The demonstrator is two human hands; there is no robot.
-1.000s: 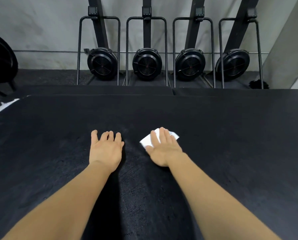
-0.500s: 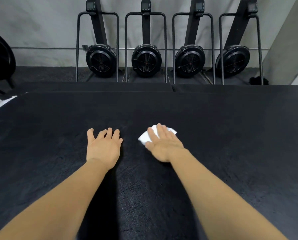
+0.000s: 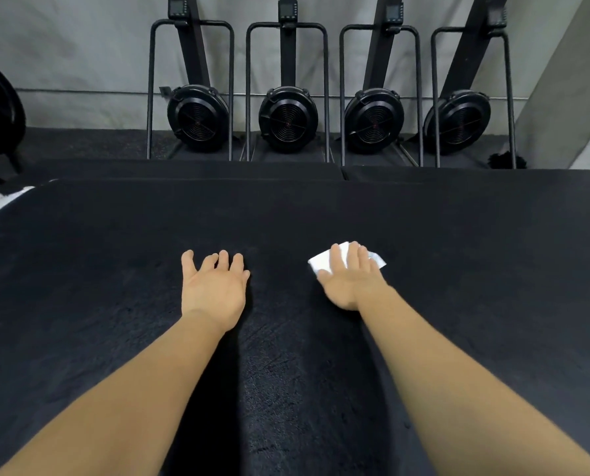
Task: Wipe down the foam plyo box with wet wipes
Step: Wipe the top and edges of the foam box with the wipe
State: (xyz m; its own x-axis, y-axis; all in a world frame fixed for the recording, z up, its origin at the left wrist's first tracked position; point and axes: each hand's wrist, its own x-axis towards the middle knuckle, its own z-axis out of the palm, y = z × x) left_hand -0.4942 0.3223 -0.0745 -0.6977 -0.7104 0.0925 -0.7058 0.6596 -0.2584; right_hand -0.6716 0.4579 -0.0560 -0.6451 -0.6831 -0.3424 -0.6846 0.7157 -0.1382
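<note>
Standing right by it, closest thing is the top of the foam plyo box point(image 3: 115, 304), a big black textured slab filling most of the view. Both forearms reach out over it. Left hand point(image 3: 213, 290) is flat on the surface, fingers spread, holding nothing, looks like it's just bracing. Right hand point(image 3: 350, 280) is flat too, pressing a folded white wet wipe point(image 3: 324, 264) into the foam, corners poking out past the fingers. So I'd say mid-wipe on the top face, loads of surface left. Next move probably wants steady pressure and a sweep outward. Further back, four upright rowing machines point(image 3: 288, 118) against the wall. No containers anywhere, not even a wipes pack.
</note>
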